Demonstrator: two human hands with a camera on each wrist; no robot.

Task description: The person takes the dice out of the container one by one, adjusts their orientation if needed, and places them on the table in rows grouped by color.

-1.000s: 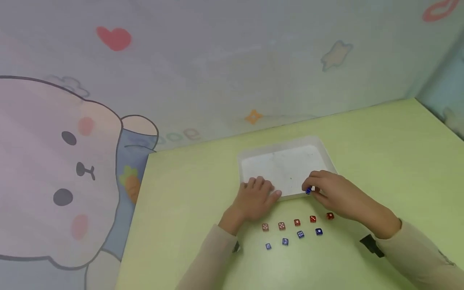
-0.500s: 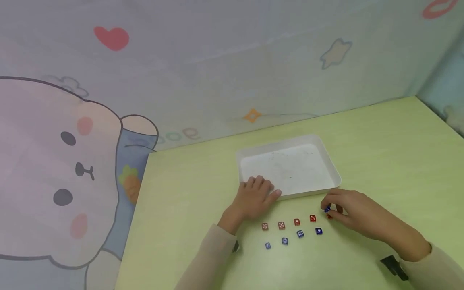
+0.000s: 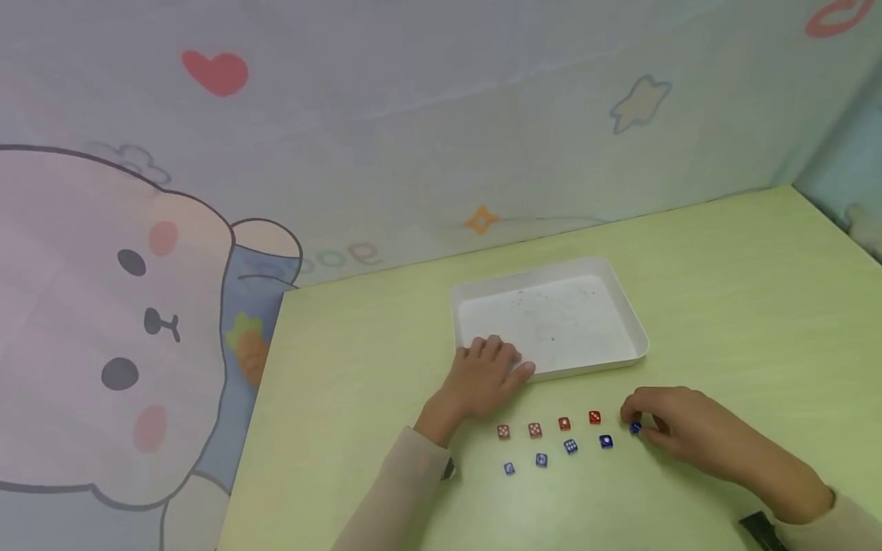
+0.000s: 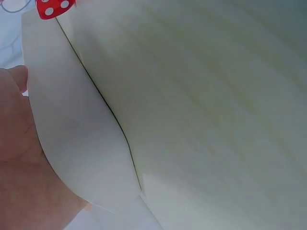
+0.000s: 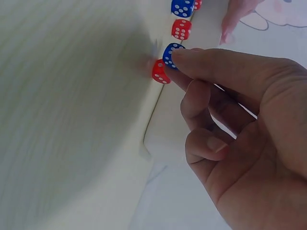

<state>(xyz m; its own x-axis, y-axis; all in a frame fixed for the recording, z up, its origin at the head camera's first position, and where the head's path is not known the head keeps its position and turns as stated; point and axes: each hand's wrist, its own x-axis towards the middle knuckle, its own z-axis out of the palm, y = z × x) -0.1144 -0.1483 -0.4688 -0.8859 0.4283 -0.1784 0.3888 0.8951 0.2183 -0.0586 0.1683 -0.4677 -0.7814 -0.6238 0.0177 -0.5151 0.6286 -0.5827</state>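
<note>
In the head view, my right hand (image 3: 678, 428) is right of two rows of dice. Thumb and forefinger pinch a blue die (image 5: 171, 55) with white dots, low over the table. Right by it in the right wrist view is a red die (image 5: 160, 72), which the hand hides in the head view. The back row holds red dice, the rightmost visible one (image 3: 595, 417) nearest my fingers. Blue dice, such as the one with a single large dot (image 3: 605, 441), form the front row. My left hand (image 3: 482, 379) rests over the near left rim of a white tray (image 3: 623, 310), fingers extended inside.
The tray stands behind the dice on the light green table (image 3: 358, 398). Small dark specks lie on its floor. A cartoon-printed wall cloth (image 3: 413, 138) rises along the table's back edge. In the left wrist view, a red die (image 4: 55, 7) shows at the top.
The right hand has moved from the tray's near right corner, rightward and toward the person, carrying the blue die to beside the rows' right end. The left hand has stayed in place.
</note>
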